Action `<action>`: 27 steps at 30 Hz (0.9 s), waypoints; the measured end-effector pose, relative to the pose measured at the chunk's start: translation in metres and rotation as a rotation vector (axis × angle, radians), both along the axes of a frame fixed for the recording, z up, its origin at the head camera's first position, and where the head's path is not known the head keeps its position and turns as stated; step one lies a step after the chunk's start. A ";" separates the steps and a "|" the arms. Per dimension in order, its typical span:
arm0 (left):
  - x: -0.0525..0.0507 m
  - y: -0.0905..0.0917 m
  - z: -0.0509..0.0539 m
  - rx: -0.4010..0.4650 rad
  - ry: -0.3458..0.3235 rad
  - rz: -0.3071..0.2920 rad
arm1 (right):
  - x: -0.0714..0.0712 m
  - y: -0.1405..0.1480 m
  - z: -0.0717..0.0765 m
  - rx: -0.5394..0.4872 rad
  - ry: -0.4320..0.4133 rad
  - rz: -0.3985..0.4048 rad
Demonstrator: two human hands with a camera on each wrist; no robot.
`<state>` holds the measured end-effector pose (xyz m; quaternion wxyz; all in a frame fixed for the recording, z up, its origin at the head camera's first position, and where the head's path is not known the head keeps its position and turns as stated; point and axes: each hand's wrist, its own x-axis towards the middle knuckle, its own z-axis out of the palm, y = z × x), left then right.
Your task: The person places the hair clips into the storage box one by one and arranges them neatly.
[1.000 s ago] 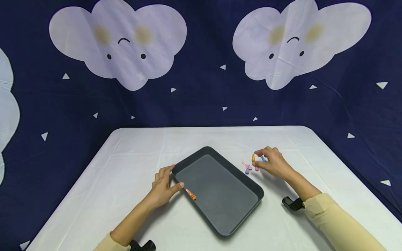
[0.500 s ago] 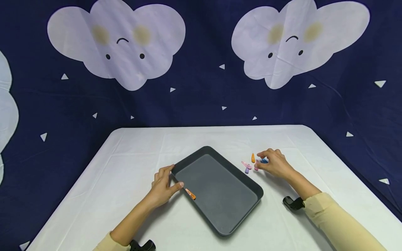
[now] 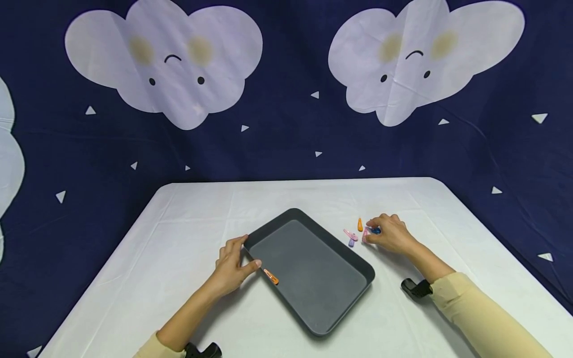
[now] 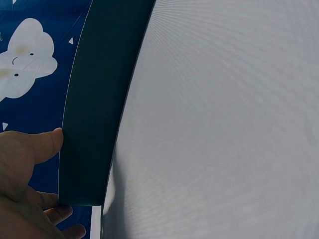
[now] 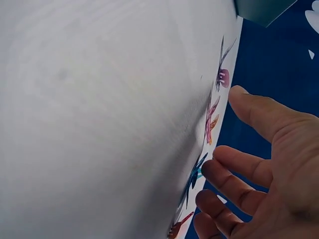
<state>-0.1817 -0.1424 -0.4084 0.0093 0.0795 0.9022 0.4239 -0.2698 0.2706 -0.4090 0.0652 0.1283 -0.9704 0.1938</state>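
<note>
Clips [image 3: 354, 237] between tray [image 3: 309, 273] and right fingers [image 3: 381, 220]

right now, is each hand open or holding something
Left hand: closed on the corner of the gray tray.
Right hand: open, fingers apart, nothing visibly held, close to the blue clip.

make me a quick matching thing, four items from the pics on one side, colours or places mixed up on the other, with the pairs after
1. tray
2. tablecloth
3. left hand
4. right hand

a. white
b. by a blue clip
c. dark grey
d. at the tray's left corner

Pairs: 1-c, 2-a, 3-d, 4-b
</note>
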 end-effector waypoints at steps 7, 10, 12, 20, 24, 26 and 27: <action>0.001 0.000 0.001 0.002 -0.008 -0.002 | -0.002 0.000 -0.003 0.047 -0.011 0.011; 0.001 0.000 0.001 0.005 -0.012 -0.005 | -0.003 0.000 -0.004 0.062 -0.015 0.018; 0.001 0.000 0.001 0.004 -0.013 -0.005 | -0.004 0.000 -0.003 0.070 -0.012 0.024; 0.001 0.000 0.001 -0.005 -0.009 -0.002 | -0.004 0.000 -0.003 0.093 -0.008 0.042; 0.001 0.000 0.001 0.000 -0.012 -0.005 | -0.005 0.000 -0.003 0.101 -0.003 0.044; 0.001 0.000 0.000 0.002 -0.011 -0.005 | -0.005 0.000 -0.004 0.106 0.000 0.046; 0.001 0.000 0.000 0.001 -0.010 -0.005 | -0.005 0.000 -0.004 0.109 0.001 0.047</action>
